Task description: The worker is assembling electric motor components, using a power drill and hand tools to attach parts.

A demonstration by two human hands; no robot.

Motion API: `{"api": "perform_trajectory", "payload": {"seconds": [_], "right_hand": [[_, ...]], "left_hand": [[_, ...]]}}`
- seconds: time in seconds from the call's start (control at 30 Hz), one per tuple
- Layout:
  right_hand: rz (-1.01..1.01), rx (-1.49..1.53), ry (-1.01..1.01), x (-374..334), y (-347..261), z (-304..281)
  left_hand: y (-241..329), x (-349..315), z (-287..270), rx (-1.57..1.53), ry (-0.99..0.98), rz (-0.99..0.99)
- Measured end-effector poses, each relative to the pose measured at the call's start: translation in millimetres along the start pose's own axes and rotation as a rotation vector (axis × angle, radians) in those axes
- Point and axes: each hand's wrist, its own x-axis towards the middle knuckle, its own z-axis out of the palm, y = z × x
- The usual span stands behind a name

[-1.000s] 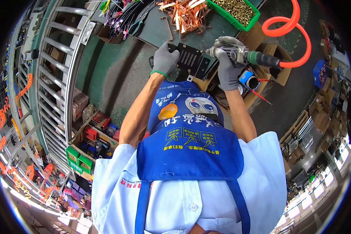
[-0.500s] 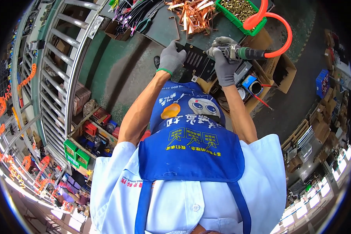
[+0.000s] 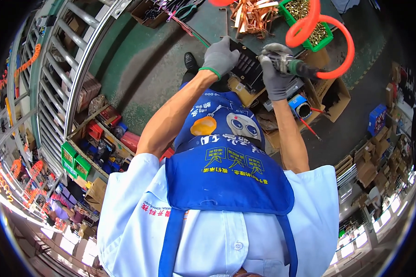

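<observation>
My left hand [image 3: 221,56], in a grey work glove with a green cuff, grips the left end of a black slotted metal panel [image 3: 247,68] at the bench edge. Its fingertips are partly hidden against the panel. In my gloved right hand [image 3: 276,82] is a silver air tool [image 3: 280,59] with a dark green collar, held over the panel's right end. An orange air hose [image 3: 341,62] runs from the tool and coils above it. The tool's working tip is hidden by the hand.
Copper strips [image 3: 253,17] lie heaped on the bench beside a green bin [image 3: 322,45] of small brass-coloured parts. An open cardboard box [image 3: 339,94] and a blue cylindrical part [image 3: 300,105] are at the right. A roller conveyor [image 3: 69,46] runs along the left.
The view has shifted, so the bench items sit further right and higher. Both hands appear further right, still on the panel and the air tool. My left hand has turned slightly.
</observation>
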Motion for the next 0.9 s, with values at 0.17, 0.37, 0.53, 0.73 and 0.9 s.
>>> {"api": "perform_trajectory", "payload": {"seconds": [0.17,0.37,0.53,0.73,0.9], "right_hand": [[0.055,0.023,0.059,-1.3,-8.4,1.4],[0.056,-0.036,0.086,-8.6,-18.8,4.4],[0.030,0.099,0.158,3.2,-38.6,2.9],[-0.046,0.116,0.298,18.8,-75.3,-1.3],[0.006,0.194,0.357,14.8,-78.5,-9.0]], "left_hand": [[0.7,-6.8,-1.8,0.000,0.035,-0.009],[0.9,-16.9,-7.1,-0.122,-0.059,-0.018],[-18.9,-20.7,-9.2,-0.400,-0.018,-0.016],[-50.7,-27.6,-20.1,-0.418,0.106,0.024],[-94.8,-4.2,-7.6,-0.530,0.076,-0.094]]}}
